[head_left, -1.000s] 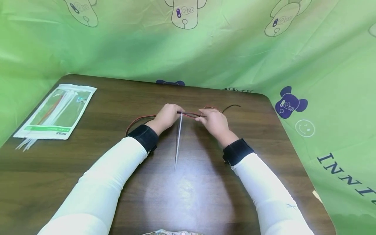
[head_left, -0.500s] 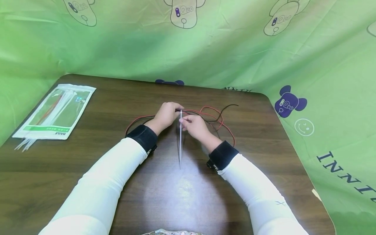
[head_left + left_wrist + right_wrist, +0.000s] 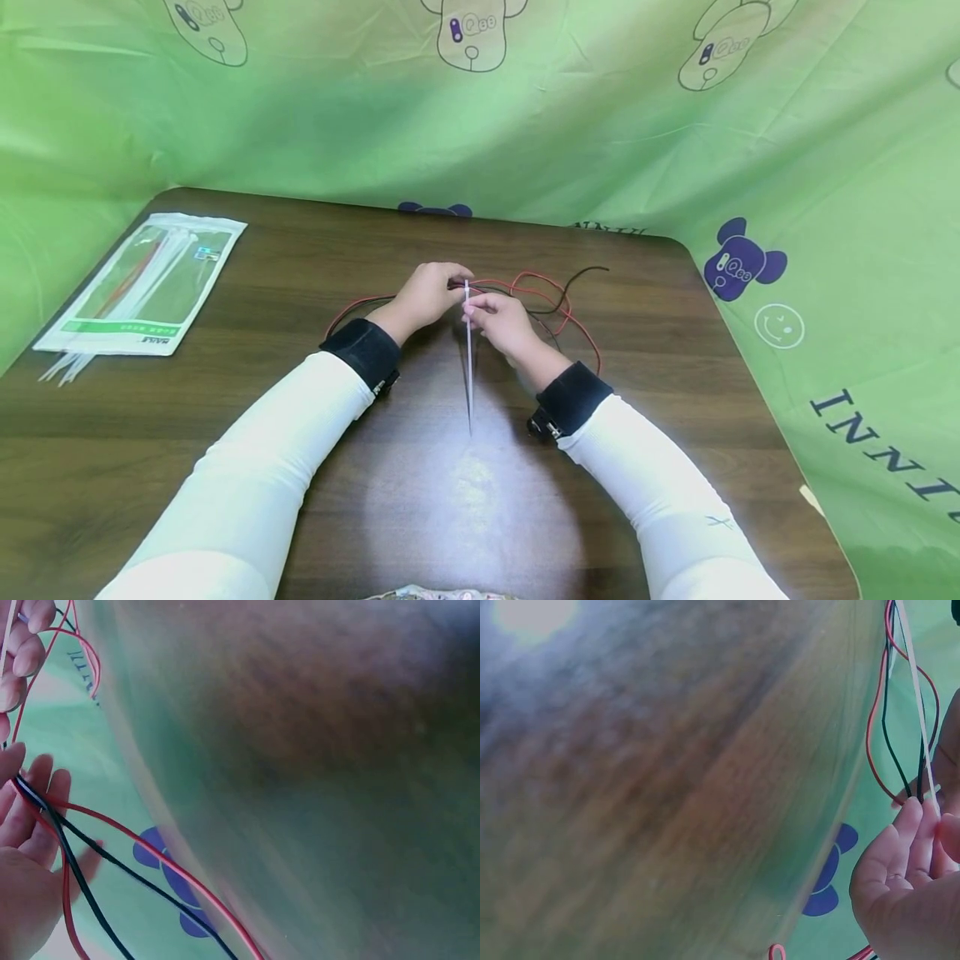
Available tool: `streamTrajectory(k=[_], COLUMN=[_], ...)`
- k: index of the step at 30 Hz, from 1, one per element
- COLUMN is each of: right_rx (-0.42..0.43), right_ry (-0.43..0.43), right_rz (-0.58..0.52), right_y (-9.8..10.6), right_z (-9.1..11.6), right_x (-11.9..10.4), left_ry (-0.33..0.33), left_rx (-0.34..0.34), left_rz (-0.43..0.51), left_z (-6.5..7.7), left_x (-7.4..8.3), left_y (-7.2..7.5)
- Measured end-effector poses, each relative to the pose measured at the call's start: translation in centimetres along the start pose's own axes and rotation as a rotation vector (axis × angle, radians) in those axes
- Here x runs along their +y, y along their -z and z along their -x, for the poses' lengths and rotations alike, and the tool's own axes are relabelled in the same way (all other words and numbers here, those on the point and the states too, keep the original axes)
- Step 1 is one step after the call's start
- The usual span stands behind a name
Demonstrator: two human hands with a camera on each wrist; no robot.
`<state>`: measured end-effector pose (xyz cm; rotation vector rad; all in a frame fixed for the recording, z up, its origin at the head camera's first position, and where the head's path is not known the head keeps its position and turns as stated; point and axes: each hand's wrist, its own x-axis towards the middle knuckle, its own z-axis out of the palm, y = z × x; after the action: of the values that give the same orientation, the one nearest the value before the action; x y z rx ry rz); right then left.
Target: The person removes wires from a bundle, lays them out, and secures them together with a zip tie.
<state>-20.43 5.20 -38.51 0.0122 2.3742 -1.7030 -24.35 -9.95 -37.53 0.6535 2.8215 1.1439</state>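
Near the middle of the table, my left hand (image 3: 427,292) grips a bundle of thin red and black wires (image 3: 88,892) between thumb and fingers. A white cable tie (image 3: 469,367) hangs from the bundle just right of that hand, its long tail pointing toward me. My right hand (image 3: 504,323) pinches this tail between thumb and fingertips, close below the wires. In the right wrist view the strip of the cable tie (image 3: 917,690) runs up from the pinch. Whether it closes round all the wires is hard to see.
Loose wire ends curl on the table (image 3: 645,333) to the right of my hands. At the far left lies a clear bag (image 3: 183,292) of cable ties, with several tie ends (image 3: 71,367) poking out below it. A green printed cloth (image 3: 337,125) hangs behind the table.
My right hand has let go of the wires and come left and toward me to the cable tie, which it now pinches. The left hand keeps its grip on the bundle.
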Motion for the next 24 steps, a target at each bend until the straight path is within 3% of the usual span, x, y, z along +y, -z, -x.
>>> streamTrajectory(k=[8, 16, 24], right_rx=[0.014, 0.026, 0.032], right_ry=[0.022, 0.071, 0.058], right_rz=[-0.007, 0.045, 0.016], right_y=[0.1, 0.0, 0.1], right_z=[0.3, 0.5, 0.4], right_x=[-0.2, -0.3, -0.2], left_ry=[0.047, 0.071, 0.155], left_rx=[-0.106, -0.145, -0.151], left_rz=[0.022, 0.168, 0.349], left_z=[-0.1, -0.1, 0.1], left_x=[-0.3, -0.3, 0.0], left_y=[0.7, 1.4, 1.9])
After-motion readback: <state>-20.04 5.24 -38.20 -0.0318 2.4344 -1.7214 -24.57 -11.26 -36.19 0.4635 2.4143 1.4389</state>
